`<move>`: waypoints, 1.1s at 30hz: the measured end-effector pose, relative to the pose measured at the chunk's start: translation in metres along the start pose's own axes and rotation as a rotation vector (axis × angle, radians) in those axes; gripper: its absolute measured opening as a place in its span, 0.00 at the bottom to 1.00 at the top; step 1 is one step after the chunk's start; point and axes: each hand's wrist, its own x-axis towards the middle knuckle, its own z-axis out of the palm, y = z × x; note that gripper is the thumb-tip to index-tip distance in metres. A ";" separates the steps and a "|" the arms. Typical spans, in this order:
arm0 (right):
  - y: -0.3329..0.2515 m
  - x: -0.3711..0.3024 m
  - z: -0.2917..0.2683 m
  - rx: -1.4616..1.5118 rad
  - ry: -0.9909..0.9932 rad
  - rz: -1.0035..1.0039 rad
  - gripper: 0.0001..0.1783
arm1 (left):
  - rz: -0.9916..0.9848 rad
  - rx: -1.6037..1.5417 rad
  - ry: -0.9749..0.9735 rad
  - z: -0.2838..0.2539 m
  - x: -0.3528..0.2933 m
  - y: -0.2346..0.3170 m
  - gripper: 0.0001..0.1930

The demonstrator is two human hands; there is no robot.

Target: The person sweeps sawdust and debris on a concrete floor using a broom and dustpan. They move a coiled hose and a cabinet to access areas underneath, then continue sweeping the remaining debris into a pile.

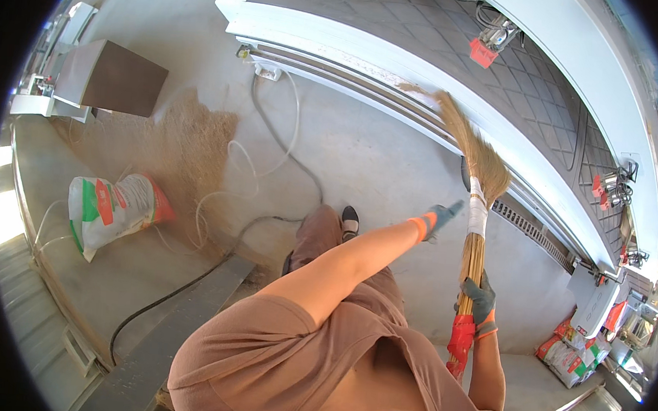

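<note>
A straw broom [475, 248] slants up from my body, with white wrapping near its bristles and red wrapping low on its handle. My right hand [480, 299], in a dark grey glove with an orange cuff, is closed around the handle just above the red wrapping. The bristle tips rest at the white edge of a long machine bed [383, 67], beside a small patch of brown dust [411, 88]. My left hand [443, 218], gloved alike, reaches out left of the broom with fingers stretched and nothing in them.
Sawdust-like brown dust [197, 137] covers the floor at left, near a brown box-shaped machine part [122, 78] and a white, green and red sack [114, 211]. A dark hose [276, 138] and thin pale tubing [213, 195] cross the floor. Several sacks [572, 356] stand at right.
</note>
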 end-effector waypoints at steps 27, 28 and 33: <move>-0.296 0.067 0.620 -0.300 -0.632 -0.083 0.18 | 0.338 -0.687 0.004 -0.569 -0.144 0.176 0.20; -0.284 0.097 0.623 -0.281 -0.636 -0.110 0.16 | 0.357 -0.688 -0.060 -0.555 -0.164 0.178 0.21; -0.239 0.147 0.752 -0.380 -0.826 -0.005 0.15 | 0.603 -0.888 0.353 -0.695 -0.245 0.109 0.16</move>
